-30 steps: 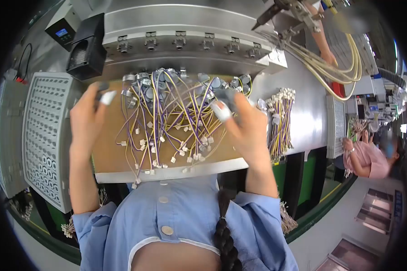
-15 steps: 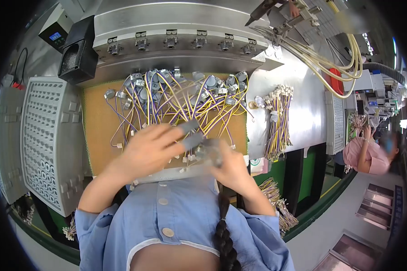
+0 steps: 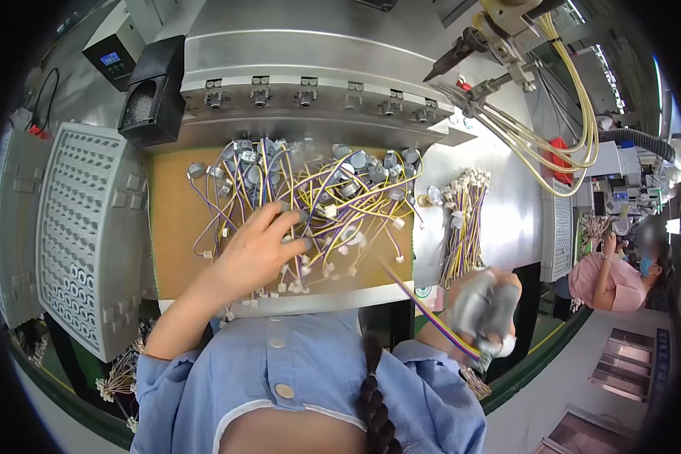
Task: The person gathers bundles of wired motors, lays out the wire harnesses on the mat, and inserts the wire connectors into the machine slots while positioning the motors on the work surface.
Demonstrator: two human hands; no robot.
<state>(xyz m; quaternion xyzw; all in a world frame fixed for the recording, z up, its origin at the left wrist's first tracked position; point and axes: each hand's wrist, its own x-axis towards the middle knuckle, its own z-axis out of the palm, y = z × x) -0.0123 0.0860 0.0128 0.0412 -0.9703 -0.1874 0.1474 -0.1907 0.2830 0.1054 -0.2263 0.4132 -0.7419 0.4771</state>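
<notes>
My left hand (image 3: 257, 253), with grey covers on its fingertips, rests over the near side of a pile of small round grey motors (image 3: 359, 160) with yellow, purple and white wires. Its fingers are bent and apart, touching the wires. Off the mat's right front corner, my right hand (image 3: 483, 306) is blurred by motion, its grey-covered fingers closed. A wire lead (image 3: 431, 318) trails from it toward the mat, ending in a blur. A greyish part at the hand's lower edge is too smeared to make out. White connectors (image 3: 291, 287) lie near the mat's front edge.
A bundle of wires (image 3: 467, 219) lies on the metal surface right of the brown mat (image 3: 178, 257). A metal fixture (image 3: 310, 98) runs along the back. Grey trays (image 3: 79, 234) stand at left. Tool and hoses (image 3: 461, 57) hang upper right. A co-worker in pink (image 3: 609, 284) sits at far right.
My right hand has swung from the mat out to the right, drawing a wire lead with it. My left hand has shifted slightly, its fingers down at the pile.
</notes>
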